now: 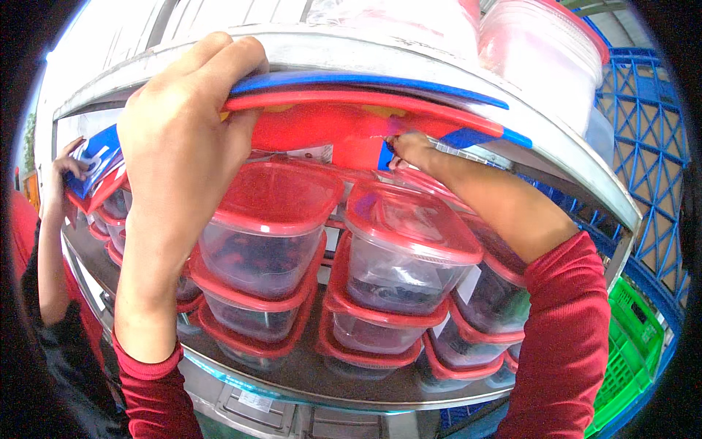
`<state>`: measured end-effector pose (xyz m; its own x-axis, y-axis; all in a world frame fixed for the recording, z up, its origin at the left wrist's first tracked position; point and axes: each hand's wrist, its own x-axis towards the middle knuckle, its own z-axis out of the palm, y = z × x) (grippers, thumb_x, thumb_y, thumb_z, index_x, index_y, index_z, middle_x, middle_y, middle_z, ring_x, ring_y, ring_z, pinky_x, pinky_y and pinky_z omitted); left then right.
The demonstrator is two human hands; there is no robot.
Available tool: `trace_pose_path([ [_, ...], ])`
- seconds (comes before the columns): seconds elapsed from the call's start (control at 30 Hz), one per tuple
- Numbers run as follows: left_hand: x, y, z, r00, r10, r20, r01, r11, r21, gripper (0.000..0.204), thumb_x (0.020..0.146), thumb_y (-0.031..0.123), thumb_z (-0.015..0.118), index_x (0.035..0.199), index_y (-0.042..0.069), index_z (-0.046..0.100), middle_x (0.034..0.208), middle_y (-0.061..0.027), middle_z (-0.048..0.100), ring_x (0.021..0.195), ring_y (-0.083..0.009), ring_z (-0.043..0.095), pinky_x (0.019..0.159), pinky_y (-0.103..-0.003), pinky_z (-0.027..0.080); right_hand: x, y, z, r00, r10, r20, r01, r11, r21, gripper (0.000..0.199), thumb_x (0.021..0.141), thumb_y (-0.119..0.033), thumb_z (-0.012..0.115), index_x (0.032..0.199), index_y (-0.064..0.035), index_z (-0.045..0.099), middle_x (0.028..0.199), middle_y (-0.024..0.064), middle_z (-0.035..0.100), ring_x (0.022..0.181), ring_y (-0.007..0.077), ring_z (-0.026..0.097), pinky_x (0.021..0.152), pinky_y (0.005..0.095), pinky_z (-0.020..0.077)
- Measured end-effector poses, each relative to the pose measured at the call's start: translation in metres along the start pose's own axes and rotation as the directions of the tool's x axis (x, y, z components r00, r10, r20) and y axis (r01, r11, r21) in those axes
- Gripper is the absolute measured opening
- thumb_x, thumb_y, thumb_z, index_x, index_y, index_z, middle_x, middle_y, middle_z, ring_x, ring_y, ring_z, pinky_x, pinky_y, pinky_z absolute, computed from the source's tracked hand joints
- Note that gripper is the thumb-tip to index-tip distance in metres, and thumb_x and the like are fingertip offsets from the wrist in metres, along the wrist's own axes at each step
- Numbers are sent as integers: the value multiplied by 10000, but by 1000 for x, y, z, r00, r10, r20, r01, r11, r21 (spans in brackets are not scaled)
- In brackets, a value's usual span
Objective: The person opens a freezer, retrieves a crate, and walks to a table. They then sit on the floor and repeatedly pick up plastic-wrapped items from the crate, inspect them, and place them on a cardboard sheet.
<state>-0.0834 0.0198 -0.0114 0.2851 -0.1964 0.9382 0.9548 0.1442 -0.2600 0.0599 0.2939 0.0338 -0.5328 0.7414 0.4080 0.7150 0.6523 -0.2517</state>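
Gripping the upper shelf's edge, the left hand (179,124) had its fingers (219,55) curled over a long, thin, glossy strip (351,99), red with a blue band along its top, that ran along the curved grey metal rim (585,172) of the shelf. The right hand (409,150) reached in under that rim, its fingers pinched narrowly on a small blue tab at the strip's lower edge. Both forearms came out of dark red knit sleeves (567,329).

Below the strip, on a smooth, reflective steel shelf (314,380), stood stacks of clear plastic boxes (270,249) with rounded corners and red snap lids (406,219), three high, with dark contents showing faintly through the walls. Round translucent tubs (545,58) with red lids sat on the shelf above.

At far left another person's hand (66,172) held a red-and-blue strip piece against the same shelf row. To the right stood a blue plastic lattice crate (643,146), and beneath it a green one (629,344).
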Motion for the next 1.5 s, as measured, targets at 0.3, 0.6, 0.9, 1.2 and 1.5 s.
trace_pose_path([
  [0.3,-13,-3,-1,991,-96,92,102,992,-70,265,566,-82,537,808,21,574,771,-112,585,748,-265,592,671,-284,452,-28,2,-23,999,-38,-30,32,982,-189,408,849,-354,419,859,10,603,773,156,631,612,201,607,599,319,489],
  [0.6,4,65,12,913,227,340,-42,878,-476,305,608,-37,496,890,11,602,845,-149,613,808,-309,593,732,-344,471,-112,20,-65,983,-183,7,171,907,-384,358,835,-314,439,888,3,598,809,161,629,644,208,609,615,324,489],
  [0.9,43,188,45,861,441,254,-161,710,-685,212,747,120,564,953,78,590,714,-169,581,664,-334,559,585,-415,432,-213,101,-133,966,-195,-167,4,660,-751,316,821,-274,460,917,-4,592,845,167,627,677,215,611,631,328,488],
  [1.2,61,227,34,759,488,432,50,617,-785,242,759,78,512,987,31,580,740,-192,578,629,-328,548,610,-341,438,-201,228,-173,964,218,-152,-248,534,-808,283,807,-233,480,946,-11,587,881,173,625,709,222,613,646,333,488],
  [1.5,36,239,1,767,434,472,139,605,-784,392,693,176,660,1036,9,570,926,-147,618,835,-255,604,764,-321,447,-291,126,-189,982,85,166,-4,899,-438,522,828,-393,500,1156,14,493,1076,131,562,977,189,525,804,295,426],
])
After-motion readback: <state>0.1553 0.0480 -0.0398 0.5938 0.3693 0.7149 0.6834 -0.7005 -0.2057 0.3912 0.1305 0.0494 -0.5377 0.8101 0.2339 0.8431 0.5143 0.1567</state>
